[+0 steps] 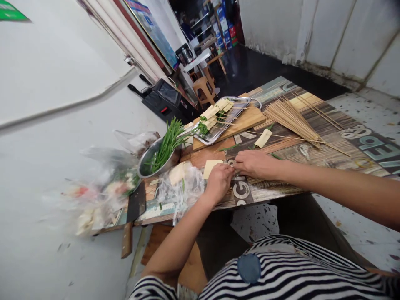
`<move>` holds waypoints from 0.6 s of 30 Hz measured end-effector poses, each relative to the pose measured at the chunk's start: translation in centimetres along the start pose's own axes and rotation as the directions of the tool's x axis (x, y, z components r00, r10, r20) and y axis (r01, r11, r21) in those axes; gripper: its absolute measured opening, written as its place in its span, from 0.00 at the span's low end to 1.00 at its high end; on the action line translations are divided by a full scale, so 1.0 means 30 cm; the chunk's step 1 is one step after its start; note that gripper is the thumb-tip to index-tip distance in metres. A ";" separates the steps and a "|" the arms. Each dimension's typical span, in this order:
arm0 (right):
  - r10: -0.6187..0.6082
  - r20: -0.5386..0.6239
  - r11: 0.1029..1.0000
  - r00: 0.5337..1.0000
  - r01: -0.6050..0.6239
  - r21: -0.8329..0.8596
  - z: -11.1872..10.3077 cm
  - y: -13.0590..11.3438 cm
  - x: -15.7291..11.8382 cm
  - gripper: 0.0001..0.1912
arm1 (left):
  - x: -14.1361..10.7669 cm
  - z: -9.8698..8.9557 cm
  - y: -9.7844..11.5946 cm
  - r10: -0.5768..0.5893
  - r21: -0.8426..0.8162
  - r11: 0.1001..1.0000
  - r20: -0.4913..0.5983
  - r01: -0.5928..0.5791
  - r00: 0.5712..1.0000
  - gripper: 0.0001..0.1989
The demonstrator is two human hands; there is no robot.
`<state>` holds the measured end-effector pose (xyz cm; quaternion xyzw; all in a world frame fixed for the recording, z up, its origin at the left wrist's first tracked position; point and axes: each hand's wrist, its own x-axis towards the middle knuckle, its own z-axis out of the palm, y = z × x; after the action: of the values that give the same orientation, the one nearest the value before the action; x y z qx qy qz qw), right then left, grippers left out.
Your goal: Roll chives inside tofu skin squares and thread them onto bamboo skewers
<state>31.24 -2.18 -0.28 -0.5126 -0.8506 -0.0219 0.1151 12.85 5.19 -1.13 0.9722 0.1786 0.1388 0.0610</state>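
My left hand (pixel 220 179) and my right hand (pixel 250 163) meet over the patterned table, fingers bent and fingertips nearly touching. Whatever lies between the fingertips is too small or hidden to make out. A flat pale yellow sheet (pixel 212 167) lies just left of my left hand, partly behind it. Beyond my right hand, a rolled sheet on a skewer (pixel 263 138) rests on the table. A metal tray (pixel 240 110) holds skewered rolls with green leaves and sits on a wooden board (pixel 254 118). Many bare skewers (pixel 292 121) lie fanned out at the right.
A metal bowl of green stalks (pixel 167 152) stands at the left, with plastic bags (pixel 184 183) in front. A cleaver (pixel 136 204) lies at the table's left end, handle over the edge. Behind are a black machine (pixel 170 100) and brown stools (pixel 203 89).
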 end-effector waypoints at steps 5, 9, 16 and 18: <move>0.025 0.052 0.999 0.998 -0.027 0.040 0.017 0.006 0.011 0.16 | 0.011 -0.003 -0.004 -0.001 -0.012 1.000 0.001 0.001 1.000 0.10; 0.015 0.137 0.994 0.990 -0.030 0.104 0.014 0.037 0.056 0.15 | -0.004 0.022 0.009 0.035 0.156 0.988 -0.080 -0.023 0.996 0.11; 0.154 -0.027 0.986 0.988 -0.151 0.073 -0.017 0.048 -0.024 0.15 | -0.005 0.040 0.000 0.064 0.125 0.991 -0.092 -0.052 0.994 0.14; 0.358 -0.132 0.933 0.925 -0.359 0.010 -0.029 0.086 -0.098 0.15 | -0.001 0.040 -0.008 0.044 0.081 0.996 -0.081 -0.037 0.996 0.14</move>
<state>34.97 -3.62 -0.28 -0.6576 -0.7330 -0.0404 0.1690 13.10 5.31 -2.32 0.9706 0.1666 0.1731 0.0123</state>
